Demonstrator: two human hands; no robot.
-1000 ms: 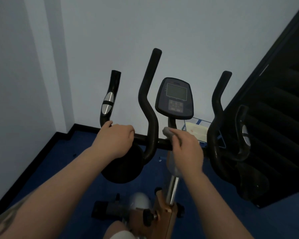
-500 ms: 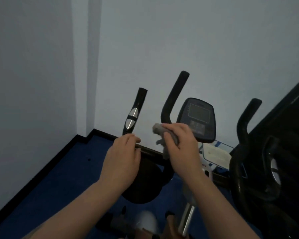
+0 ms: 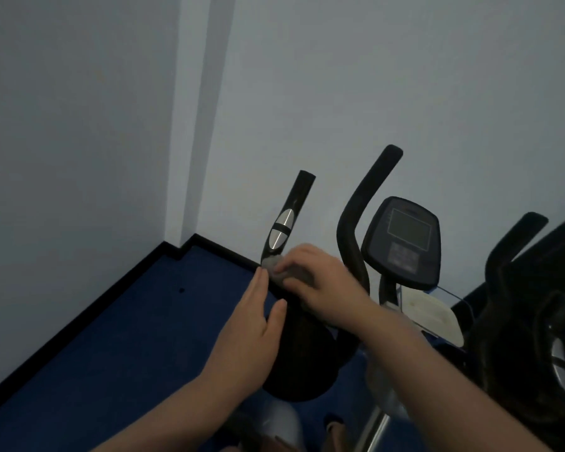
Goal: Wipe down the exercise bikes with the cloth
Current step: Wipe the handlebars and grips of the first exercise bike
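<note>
The right hand (image 3: 327, 285) grips the grey cloth (image 3: 286, 272) against the base of the bike's left handlebar (image 3: 287, 220). The left hand (image 3: 252, 324), fingers straight, rests just beside it.

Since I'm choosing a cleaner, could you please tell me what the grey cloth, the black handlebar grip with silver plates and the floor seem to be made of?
Grey cloth: soft fabric, bunching under the right hand. Black handlebar grip: seemingly matte rubber or foam, dull and without glare. Its silver plates: probably polished metal, or chromed plastic, given their bright sheen. Blue floor: likely carpet, flat and glare-free; no weave visible.
</note>
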